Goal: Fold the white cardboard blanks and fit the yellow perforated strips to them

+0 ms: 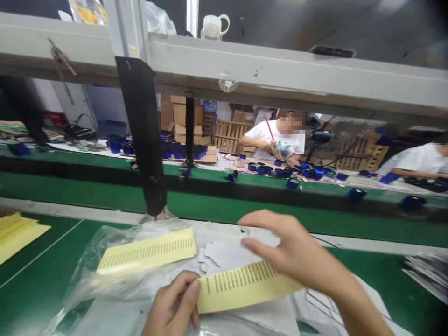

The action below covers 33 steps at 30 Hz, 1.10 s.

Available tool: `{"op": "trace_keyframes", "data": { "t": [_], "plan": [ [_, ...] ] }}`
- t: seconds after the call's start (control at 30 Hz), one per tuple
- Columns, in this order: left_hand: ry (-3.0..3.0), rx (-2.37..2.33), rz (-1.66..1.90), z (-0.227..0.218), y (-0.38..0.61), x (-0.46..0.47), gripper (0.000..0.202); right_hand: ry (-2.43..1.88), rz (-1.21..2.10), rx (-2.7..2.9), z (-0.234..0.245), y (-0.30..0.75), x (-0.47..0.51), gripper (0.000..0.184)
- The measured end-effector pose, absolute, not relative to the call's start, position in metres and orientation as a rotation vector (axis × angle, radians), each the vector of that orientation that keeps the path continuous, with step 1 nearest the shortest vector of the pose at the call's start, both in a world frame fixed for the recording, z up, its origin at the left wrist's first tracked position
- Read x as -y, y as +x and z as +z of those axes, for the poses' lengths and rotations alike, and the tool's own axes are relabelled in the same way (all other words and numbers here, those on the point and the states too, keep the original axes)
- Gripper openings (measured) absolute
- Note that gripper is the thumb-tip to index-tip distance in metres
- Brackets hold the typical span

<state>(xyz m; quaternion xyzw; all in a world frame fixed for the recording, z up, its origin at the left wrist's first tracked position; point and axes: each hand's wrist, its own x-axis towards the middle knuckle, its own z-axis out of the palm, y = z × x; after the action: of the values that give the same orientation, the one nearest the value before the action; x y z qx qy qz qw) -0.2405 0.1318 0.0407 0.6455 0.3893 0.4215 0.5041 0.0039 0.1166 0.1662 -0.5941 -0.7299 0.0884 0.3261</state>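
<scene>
My left hand [171, 305] pinches the left end of a yellow printed paper strip [238, 287] low in the middle of the view. My right hand [294, 252] lies over the strip's right end with fingers curled toward its top edge. A second yellow strip [147, 252] rests to the left on clear plastic bags [105, 284]. White flat die-cut cards [227, 254] lie under and behind the strips.
A green bench [31, 284] holds a stack of yellow sheets [17, 231] at far left and printed cards [429, 275] at right. A black post [143, 135] and a grey shelf beam [280, 74] stand ahead. Beyond the conveyor, two people sit among blue parts [301, 172].
</scene>
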Motion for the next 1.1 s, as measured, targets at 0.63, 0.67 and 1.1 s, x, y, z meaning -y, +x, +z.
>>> {"op": "trace_keyframes", "data": {
  "t": [0.63,0.67,1.1],
  "plan": [
    [1.467,-0.788,0.921,0.042,-0.251,-0.145,0.047,-1.062,0.341,1.915,0.124,-0.070,-0.130,0.016],
    [1.569,-0.806,0.931,0.041,-0.251,-0.145,0.046,-1.160,0.413,1.810,0.125,-0.067,-0.132,0.015],
    [1.860,-0.867,0.789,0.020,-0.246,-0.150,0.038,-1.662,0.876,1.664,0.072,-0.018,-0.182,0.031]
  ]
}}
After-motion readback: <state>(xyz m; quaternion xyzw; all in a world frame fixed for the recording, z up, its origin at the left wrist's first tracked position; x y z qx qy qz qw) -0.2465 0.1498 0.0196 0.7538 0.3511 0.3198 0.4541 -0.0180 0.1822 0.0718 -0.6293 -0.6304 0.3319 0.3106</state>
